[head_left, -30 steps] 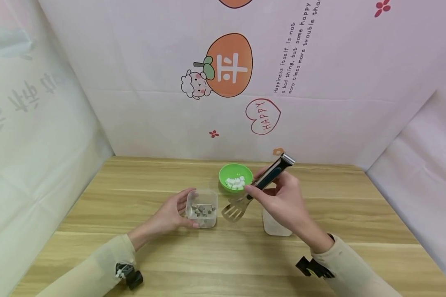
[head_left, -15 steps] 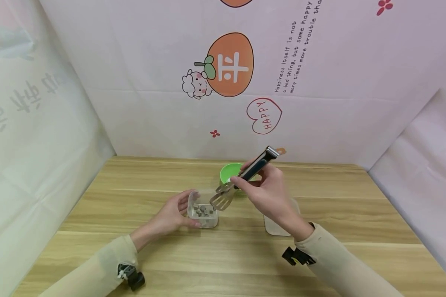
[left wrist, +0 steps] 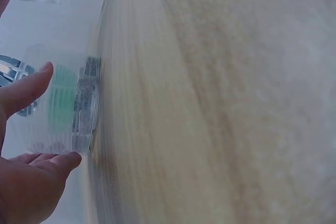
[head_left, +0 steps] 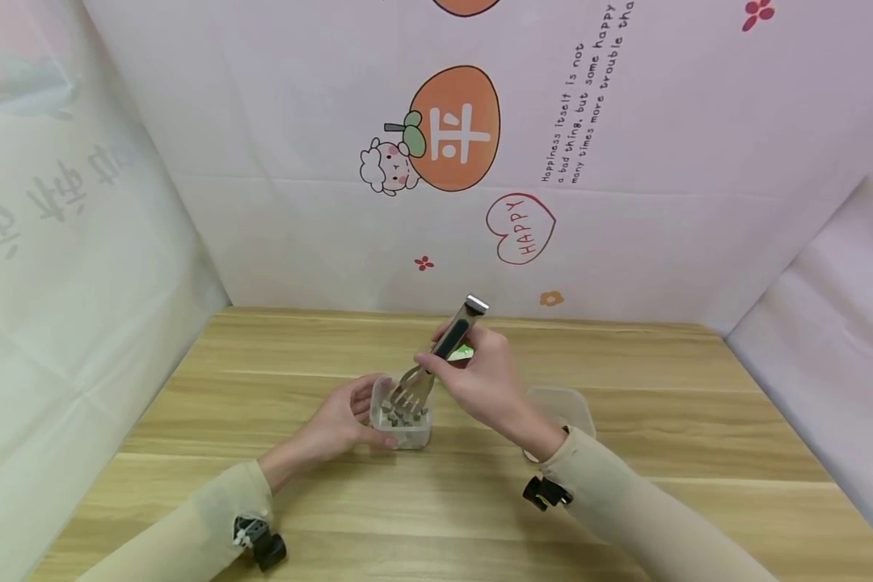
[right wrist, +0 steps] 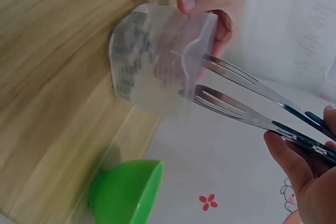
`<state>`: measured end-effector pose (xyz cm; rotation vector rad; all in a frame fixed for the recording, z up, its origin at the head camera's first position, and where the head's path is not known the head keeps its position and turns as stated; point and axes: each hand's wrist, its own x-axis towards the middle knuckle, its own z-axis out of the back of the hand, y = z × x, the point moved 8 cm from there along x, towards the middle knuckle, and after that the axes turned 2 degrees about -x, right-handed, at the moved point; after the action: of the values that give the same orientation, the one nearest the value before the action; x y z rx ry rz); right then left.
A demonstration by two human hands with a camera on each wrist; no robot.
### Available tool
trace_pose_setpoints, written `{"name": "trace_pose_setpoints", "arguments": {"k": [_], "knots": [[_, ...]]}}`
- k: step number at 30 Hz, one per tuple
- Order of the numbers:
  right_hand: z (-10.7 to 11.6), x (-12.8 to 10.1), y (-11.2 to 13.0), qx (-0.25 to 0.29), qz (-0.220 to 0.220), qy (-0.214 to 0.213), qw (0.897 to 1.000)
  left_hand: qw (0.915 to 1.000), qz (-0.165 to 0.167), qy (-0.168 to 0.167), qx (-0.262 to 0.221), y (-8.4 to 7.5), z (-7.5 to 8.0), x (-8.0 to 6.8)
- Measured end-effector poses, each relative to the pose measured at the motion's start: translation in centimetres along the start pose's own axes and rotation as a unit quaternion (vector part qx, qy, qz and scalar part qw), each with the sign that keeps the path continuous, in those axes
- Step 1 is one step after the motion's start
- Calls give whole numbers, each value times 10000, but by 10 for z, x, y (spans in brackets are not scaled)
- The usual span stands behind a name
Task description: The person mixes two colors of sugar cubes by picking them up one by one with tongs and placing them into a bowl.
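Tongs [head_left: 425, 373]: metal, slotted tips, held slanted with the tips dipped into the mouth of the clear container [head_left: 402, 414]; in the right wrist view the two tips sit a little apart at the container's rim.
Right hand [head_left: 480, 384]: fingers and thumb curled round the tongs' dark handle, squeezing it partway; it hangs just right of and above the container.
Left hand [head_left: 338, 422]: thumb and fingers wrapped round the container's left side, bracing it on the wooden table [head_left: 189, 420].
Container: small, clear plastic, near the middle of the table between the two hands, holding small dark cubes [head_left: 400, 417] at its bottom.
Risk, tipping: the container looks light; a sideways push from the tongs against its wall could tilt or slide it if the left hand's hold slackens.
Risk, dropped cube: the tips are wide and slotted while the cubes are small, so a cube may slip out of a weak squeeze.
Green bowl [right wrist: 126, 192]: just beyond the container, mostly hidden behind the right hand in the head view.
Second clear container [head_left: 563, 404]: to the right, past the right wrist.
Backdrop: pale printed sheet along the far side.
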<state>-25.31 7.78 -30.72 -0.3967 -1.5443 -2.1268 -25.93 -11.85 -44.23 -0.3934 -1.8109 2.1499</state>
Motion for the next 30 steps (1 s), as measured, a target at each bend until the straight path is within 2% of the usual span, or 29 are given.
{"name": "trace_pose_setpoints", "arguments": {"k": [11, 24, 30], "knots": [[-24, -5, -14, -142, -110, 271, 9995, 9998, 166, -93, 106, 2, -1, 0], [-31, -2, -21, -505, -54, 131, 9986, 9998, 139, -100, 114, 1, 0, 0], [-30, 0, -21, -434, -103, -2, 9990, 9999, 114, -100, 75, 1, 0, 0]]}}
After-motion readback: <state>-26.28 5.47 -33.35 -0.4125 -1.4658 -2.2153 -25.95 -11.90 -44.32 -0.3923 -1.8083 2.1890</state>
